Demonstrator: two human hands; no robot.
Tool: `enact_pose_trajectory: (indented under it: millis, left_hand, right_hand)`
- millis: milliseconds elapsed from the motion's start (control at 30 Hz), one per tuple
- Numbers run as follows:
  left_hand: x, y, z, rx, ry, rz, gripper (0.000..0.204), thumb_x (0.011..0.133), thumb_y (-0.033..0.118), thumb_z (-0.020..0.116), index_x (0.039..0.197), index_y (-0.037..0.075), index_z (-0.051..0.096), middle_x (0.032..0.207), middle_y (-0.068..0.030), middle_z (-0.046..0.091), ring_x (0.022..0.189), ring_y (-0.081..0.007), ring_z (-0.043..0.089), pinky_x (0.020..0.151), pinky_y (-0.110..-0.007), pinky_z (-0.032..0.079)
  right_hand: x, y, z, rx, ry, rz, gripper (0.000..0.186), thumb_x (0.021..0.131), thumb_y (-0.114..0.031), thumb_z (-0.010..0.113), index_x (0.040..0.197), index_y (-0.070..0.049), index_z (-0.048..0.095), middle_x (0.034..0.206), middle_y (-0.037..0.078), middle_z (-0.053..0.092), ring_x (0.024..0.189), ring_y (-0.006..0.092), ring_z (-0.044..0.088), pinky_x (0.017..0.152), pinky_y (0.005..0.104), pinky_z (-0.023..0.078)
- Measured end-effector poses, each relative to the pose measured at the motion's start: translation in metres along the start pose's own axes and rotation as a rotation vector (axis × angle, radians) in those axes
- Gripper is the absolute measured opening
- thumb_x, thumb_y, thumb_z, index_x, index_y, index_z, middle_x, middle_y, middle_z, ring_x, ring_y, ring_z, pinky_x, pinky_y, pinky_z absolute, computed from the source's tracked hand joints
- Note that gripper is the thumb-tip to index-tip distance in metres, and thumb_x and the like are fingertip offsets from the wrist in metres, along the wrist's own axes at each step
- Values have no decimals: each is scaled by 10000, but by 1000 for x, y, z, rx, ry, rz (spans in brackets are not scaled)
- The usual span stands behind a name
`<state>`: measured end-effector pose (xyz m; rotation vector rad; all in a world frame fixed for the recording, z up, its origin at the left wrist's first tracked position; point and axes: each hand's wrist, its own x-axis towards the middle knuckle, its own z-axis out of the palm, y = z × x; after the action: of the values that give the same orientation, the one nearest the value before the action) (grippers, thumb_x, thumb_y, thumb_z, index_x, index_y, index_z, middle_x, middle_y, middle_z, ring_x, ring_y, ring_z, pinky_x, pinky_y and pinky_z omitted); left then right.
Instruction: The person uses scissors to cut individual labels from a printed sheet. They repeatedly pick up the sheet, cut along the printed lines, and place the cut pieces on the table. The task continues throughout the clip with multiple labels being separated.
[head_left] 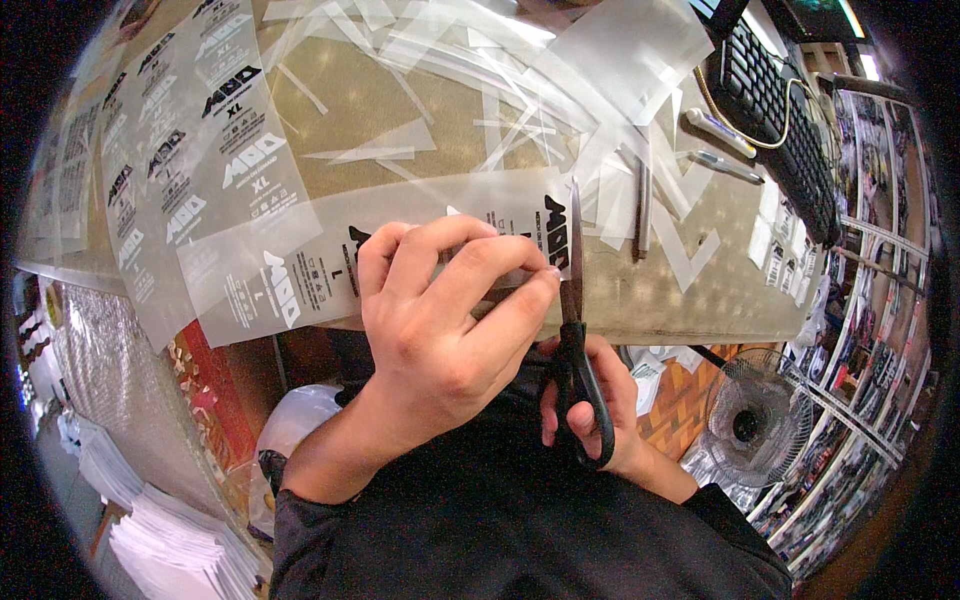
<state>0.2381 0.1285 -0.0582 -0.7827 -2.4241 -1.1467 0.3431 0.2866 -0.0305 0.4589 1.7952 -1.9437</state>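
Observation:
My left hand (450, 310) is closed on a strip of translucent transfer film (235, 265) printed with black and white labels, its fingertips pinching near the strip's right end. In my right hand (610, 400) are black-handled scissors (575, 345), thumb and fingers at the handle loops. Their blades point away from me, along the film's right edge beside a black print. Whether the blades are apart is hard to tell. More printed film sheets (185, 130) lie to the left, partly under the strip.
Narrow film offcuts (490, 120) scatter over the far table (700, 310). A pen (727, 165), a black keyboard (770, 110) and small cut labels (785, 250) lie at the right. A fan (750, 420) stands below on the right; stacked white sheets (170, 540) sit lower left.

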Motion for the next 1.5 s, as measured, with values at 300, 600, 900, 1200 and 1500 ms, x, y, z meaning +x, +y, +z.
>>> enact_pose_trajectory:
  millis: [300, 600, 900, 1200, 1500]
  left_hand:
    - [3, 2, -5, -22, -41, -13, 212, 577, 92, 713, 782, 119, 671, 837, 26, 612, 817, -202, 539, 728, -354, 359]
    - [3, 2, -5, -27, -37, -12, 204, 583, 95, 713, 782, 118, 672, 838, 23, 613, 827, -201, 540, 735, -355, 356]
    - [4, 2, -6, -31, -42, -20, 198, 589, 102, 712, 782, 118, 671, 843, 24, 611, 825, -200, 543, 747, -357, 358]
    - [5, 4, -5, -39, -3, -18, 197, 598, 76, 710, 786, 113, 662, 834, 16, 619, 809, -207, 549, 728, -351, 369]
    - [22, 4, -43, 9, 191, -31, 183, 662, 13, 685, 827, 81, 648, 832, -45, 634, 789, -220, 557, 700, -328, 404]
  right_hand:
    - [-3, 8, -1, 50, -6, -49, 638, 820, -386, 642, 1210, 47, 381, 663, 60, 553, 492, 114, 539, 429, 234, 442]
    - [-4, 7, -1, 70, -12, -47, 578, 830, -289, 663, 1233, 22, 390, 651, 44, 560, 501, 106, 547, 440, 236, 442]
    - [-4, 2, 4, 2, 37, -17, 700, 805, -459, 626, 1184, 69, 367, 639, 66, 519, 432, 120, 505, 372, 226, 405]
    - [-6, 3, 1, 41, 41, 20, 558, 812, -279, 674, 1199, 19, 405, 613, 20, 532, 466, 87, 522, 400, 223, 423]
    - [-6, -2, -7, 106, 74, -53, 643, 792, -445, 655, 1156, 26, 412, 556, 31, 505, 415, 102, 495, 374, 220, 409]
